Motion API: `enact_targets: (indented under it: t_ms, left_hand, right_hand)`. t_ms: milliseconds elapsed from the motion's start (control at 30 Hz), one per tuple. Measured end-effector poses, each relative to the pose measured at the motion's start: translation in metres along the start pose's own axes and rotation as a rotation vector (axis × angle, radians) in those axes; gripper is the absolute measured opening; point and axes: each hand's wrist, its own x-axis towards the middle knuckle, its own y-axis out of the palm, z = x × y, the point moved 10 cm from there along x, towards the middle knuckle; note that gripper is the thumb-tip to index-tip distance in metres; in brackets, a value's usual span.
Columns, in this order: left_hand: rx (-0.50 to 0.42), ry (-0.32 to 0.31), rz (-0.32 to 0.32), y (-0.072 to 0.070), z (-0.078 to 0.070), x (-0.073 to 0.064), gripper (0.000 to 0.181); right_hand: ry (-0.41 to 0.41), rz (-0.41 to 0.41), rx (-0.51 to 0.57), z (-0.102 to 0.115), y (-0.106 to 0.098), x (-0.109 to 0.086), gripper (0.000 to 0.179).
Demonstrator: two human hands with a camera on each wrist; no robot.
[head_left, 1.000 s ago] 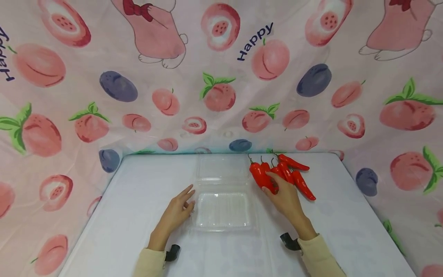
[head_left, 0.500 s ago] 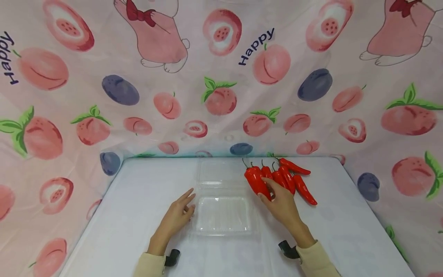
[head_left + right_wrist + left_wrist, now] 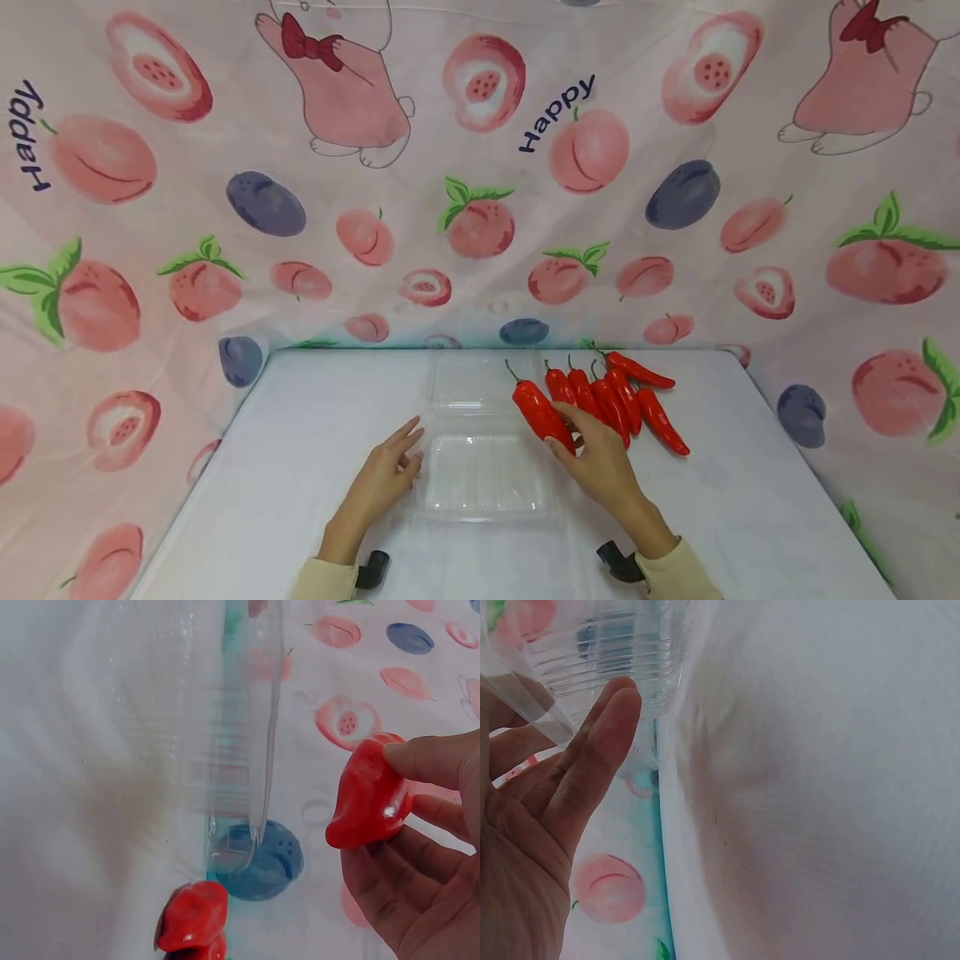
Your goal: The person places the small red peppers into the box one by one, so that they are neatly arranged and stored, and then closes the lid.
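A red chili pepper (image 3: 534,408) with a thin stem is pinched between the thumb and fingers of my right hand (image 3: 603,462), above the right side of a clear plastic clamshell box (image 3: 486,515). In the right wrist view the pepper's blunt end (image 3: 367,799) faces the camera. The box lies unfolded, its lid (image 3: 480,379) on the far side. My left hand (image 3: 384,479) is at the box's left rim, fingers loosely extended. Its fingertips (image 3: 619,712) overlap the clear plastic wall in the left wrist view.
Several more red chili peppers (image 3: 611,404) lie in a cluster on the white table (image 3: 300,467), right of the lid. One pepper (image 3: 662,421) lies a little apart on the right. A fruit-print cloth (image 3: 480,229) hangs behind the table.
My right hand has drawn a pepper from the left end of the cluster and carried it left toward the box. The left hand keeps its place; the head view has tilted up slightly.
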Motion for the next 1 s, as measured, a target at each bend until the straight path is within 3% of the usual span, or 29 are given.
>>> enact_targets:
  t_ms: [733, 1000]
  left_hand:
    - [-0.007, -0.008, 0.006, 0.003, 0.003, -0.003, 0.047]
    - [0.016, 0.009, -0.013, 0.001, 0.0, 0.0, 0.046]
  right_hand:
    - [0.058, 0.134, 0.1, 0.014, 0.036, -0.013, 0.061]
    - [0.04, 0.195, 0.115, 0.021, 0.049, -0.016, 0.06]
